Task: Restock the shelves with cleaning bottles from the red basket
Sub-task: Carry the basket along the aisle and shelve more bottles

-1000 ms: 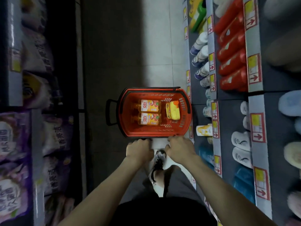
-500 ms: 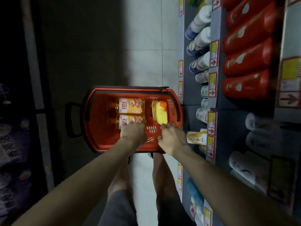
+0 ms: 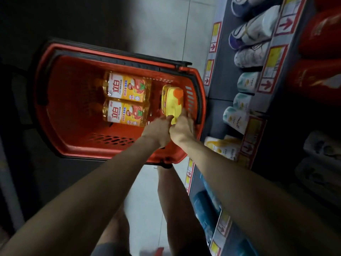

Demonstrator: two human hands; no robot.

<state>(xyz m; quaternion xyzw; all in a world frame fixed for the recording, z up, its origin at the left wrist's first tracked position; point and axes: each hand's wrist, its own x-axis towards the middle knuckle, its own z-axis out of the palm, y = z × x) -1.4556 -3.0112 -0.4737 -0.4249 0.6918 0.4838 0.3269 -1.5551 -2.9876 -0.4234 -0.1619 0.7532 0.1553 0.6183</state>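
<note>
— What have the hands got?

— My right hand (image 3: 181,126) has its fingers curled round the near right corner of the yellow bottle (image 3: 172,102). My left hand (image 3: 156,129) sits just beside it, fingertips bent against the same near end. I see only the back of that hand, so I cannot tell whether it truly grips.

— Where is the bottle?

— It lies flat in the right end of the red basket (image 3: 60,100), orange cap pointing away from me, close to the slotted wall.

— Anything else in there?

— Two orange bottles (image 3: 126,87) with red fruit on their labels lie flat, side by side and touching. They are left of the yellow one, near it but apart. The basket stands on the floor (image 3: 166,34), just beside the shelves (image 3: 221,80) on my right, where pale bottles (image 3: 247,82) lie in rows behind price tags (image 3: 209,71).
</note>
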